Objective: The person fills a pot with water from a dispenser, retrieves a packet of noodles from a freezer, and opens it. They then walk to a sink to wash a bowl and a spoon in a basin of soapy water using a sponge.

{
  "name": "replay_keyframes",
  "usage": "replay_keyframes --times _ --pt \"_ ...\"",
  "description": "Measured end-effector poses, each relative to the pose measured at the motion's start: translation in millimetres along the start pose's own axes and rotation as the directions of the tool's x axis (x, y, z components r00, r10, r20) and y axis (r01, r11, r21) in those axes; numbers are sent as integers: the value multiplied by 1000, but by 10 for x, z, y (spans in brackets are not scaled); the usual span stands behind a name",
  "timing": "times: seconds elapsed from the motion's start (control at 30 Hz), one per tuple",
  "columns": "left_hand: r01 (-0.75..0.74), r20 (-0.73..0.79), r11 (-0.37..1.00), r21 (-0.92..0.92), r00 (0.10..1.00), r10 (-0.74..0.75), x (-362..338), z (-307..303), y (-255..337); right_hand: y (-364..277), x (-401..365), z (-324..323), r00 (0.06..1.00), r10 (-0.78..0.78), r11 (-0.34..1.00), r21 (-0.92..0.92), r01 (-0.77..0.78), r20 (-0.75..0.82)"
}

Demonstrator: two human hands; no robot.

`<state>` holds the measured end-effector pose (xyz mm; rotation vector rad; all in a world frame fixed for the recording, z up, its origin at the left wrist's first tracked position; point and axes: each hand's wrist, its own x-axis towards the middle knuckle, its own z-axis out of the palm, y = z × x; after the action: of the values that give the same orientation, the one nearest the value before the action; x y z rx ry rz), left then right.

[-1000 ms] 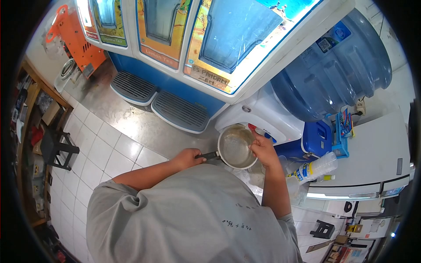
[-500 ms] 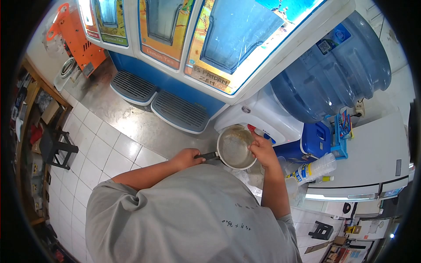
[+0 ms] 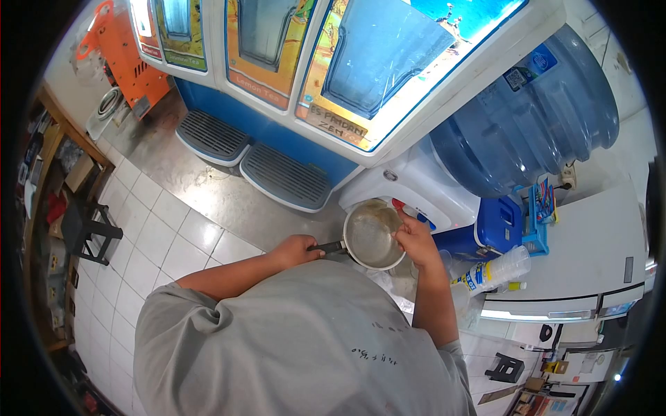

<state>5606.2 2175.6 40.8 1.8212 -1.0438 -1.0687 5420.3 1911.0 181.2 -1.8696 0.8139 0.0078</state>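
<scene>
Left hand (image 3: 300, 251) closed around black handle of saucepan (image 3: 374, 234); pan just right of it. Right hand (image 3: 415, 240) at pan's far rim, finger on red tap (image 3: 398, 204) of white dispenser (image 3: 416, 182).

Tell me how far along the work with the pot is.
Done: the pot is at the dispenser, handle in the left hand. In hand: the right hand is at the red tap. Left: probably finishing there and taking the pot away; its water level is unclear.
</scene>
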Motion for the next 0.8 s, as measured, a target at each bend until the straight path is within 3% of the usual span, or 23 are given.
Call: replay_keyframes --times 0.57,0.73,0.8 --pt "-11 -11 1000 -19 1000 11 -24 -8 35 124 34 6 1000 5 997 75 -4 -15" --pt "-14 0 999 34 1000 14 5 -12 28 70 -27 75 1000 5 1000 14 -5 -15" --pt "-13 24 1000 -1 1000 13 10 -47 45 -1 -103 192 996 -9 1000 -18 7 -89"
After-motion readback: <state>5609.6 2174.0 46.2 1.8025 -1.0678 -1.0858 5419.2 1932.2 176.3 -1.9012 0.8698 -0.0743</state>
